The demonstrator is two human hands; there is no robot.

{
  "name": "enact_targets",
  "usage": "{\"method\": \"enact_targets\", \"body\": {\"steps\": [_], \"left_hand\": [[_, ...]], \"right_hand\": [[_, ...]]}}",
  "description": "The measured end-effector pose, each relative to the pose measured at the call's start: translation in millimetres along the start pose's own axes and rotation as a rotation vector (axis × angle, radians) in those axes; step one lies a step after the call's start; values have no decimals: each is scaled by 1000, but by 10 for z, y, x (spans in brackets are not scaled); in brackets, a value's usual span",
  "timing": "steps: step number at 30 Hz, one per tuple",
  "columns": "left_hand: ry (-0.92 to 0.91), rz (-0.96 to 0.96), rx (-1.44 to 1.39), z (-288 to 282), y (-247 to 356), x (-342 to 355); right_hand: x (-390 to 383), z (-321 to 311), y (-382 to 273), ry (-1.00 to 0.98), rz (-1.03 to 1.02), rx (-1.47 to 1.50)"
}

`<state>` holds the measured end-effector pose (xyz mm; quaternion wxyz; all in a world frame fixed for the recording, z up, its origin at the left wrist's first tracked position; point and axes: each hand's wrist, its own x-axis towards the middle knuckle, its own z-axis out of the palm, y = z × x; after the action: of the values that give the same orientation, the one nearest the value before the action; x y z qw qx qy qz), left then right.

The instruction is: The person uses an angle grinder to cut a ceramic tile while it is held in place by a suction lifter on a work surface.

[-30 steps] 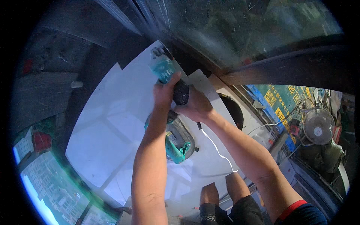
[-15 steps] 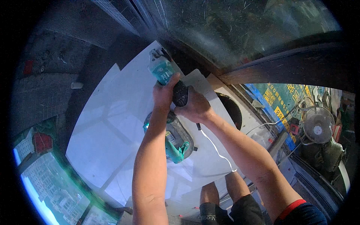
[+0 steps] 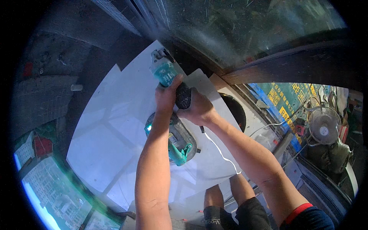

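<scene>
Both my hands are wrapped round a teal-and-black angle grinder (image 3: 165, 73) near the far corner of a large white panel (image 3: 111, 130). My left hand (image 3: 165, 96) grips the middle of its body, thumb along the teal part. Behind it, my right hand (image 3: 199, 107) holds the black rear end, from which a white cord (image 3: 220, 150) runs toward me. The grinder's head reaches the panel's far right edge; its disc cannot be made out. Under my left forearm lies a teal-handled device with a dark oval base (image 3: 184, 132), partly hidden.
A step is cut into the panel's right side beside a dark round opening (image 3: 234, 111). At the right stand a caged fan (image 3: 324, 126) and clutter. A wooden beam (image 3: 291, 65) crosses the upper right. Beyond the panel's left edge lies a white cylinder (image 3: 76, 87).
The whole view has shifted very slightly left. Both hands keep the same hold on the grinder, which stays near the panel's far edge.
</scene>
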<state>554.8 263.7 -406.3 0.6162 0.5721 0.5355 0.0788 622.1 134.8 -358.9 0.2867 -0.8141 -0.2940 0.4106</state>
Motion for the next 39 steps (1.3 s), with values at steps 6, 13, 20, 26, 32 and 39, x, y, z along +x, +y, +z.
{"method": "enact_targets", "body": {"steps": [6,13,20,26,32,39], "left_hand": [[-15,5,-21,-12,-52,1],[-7,18,6,10,-57,-40],[-14,-7,-92,61,-40,-118],[-82,-14,-148,40,-78,-117],[-75,-4,-34,37,-42,-191],[-47,20,-69,34,-154,-140]], "right_hand": [[-68,-30,-69,-7,40,-2],[-63,12,10,-10,26,24],[-112,50,81,74,-70,65],[-148,58,96,71,-23,-2],[-158,69,152,70,-61,25],[-197,83,125,47,-31,35]]}}
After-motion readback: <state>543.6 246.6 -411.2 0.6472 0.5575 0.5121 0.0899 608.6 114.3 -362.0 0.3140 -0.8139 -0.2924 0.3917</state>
